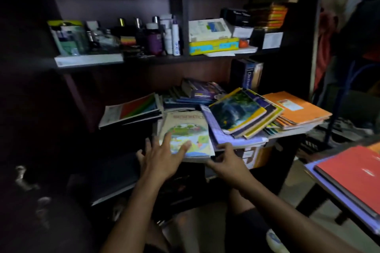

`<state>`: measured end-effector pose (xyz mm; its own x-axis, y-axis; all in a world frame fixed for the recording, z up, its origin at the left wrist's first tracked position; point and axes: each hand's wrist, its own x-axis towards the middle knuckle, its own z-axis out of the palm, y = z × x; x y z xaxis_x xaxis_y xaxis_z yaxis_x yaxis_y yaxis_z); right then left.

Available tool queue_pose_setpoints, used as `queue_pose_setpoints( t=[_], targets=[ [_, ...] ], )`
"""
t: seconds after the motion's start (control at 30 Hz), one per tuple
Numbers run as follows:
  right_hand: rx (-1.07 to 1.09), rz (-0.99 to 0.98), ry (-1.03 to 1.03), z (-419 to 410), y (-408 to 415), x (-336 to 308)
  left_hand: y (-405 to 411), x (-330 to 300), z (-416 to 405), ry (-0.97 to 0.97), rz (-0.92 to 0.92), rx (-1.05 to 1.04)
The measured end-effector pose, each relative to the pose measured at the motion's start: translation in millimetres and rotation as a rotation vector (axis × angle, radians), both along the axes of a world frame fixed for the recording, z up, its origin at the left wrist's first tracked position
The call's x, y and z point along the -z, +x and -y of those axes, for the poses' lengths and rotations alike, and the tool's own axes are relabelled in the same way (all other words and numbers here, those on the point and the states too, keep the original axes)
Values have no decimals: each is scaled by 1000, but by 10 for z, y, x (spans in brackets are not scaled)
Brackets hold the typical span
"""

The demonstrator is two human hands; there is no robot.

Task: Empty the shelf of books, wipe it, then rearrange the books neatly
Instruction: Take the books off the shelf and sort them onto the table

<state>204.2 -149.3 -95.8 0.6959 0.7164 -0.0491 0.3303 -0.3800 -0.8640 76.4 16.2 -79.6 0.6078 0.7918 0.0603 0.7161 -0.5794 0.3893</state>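
Head camera looks forward and down, close to the bookshelf [144, 61].

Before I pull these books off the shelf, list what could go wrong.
1. The fanned stack under the waterfall-cover book leans over the shelf edge; tugging the mathematics book beside it could let it slide off.
2. The orange notebooks overhang the right end and may tip.
3. Your right hand pinches only the pile's front edge, a thin grip; the left hand lies open on top.
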Motion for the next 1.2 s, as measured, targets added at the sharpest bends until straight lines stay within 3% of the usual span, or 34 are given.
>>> queue_pose_setpoints(
  t=[0.07,0.13,0.3,0.53,0.63,0.7,0.8,0.83,0.9,0.97,1.07,1.2],
  targets=[
    [89,-466,146,-162,-64,-24,-58,-29,-188,-8,-67,-46],
    [148,-601,258,-281,-93,-10,-74,-62,-256,23,-100,-32],
    [219,-655,388,-479,-188,-11,-21,-91,-201,-2,-54,-40],
    [84,-584,184,-374,-46,-22,-112,100,-233,-60,39,31],
    [114,-553,186,-189,97,31,-92,27,-243,-121,18,53],
    [197,-354,181,-71,249,119,-40,1,-113,16,-26,42],
    [253,334,35,102,488,263,142,-26,172,353,128,250],
    [249,582,-42,159,554,299,225,-26,248,358,144,388],
    [192,953,-223,246,661,331,397,30,352,351,-14,567],
    [112,1114,-324,250,728,338,484,92,347,391,-155,557],
    [14,1231,-347,151,853,261,502,165,214,508,-102,481],
    [-136,1316,-361,10,1073,77,455,169,56,498,-34,478]
  ],
)
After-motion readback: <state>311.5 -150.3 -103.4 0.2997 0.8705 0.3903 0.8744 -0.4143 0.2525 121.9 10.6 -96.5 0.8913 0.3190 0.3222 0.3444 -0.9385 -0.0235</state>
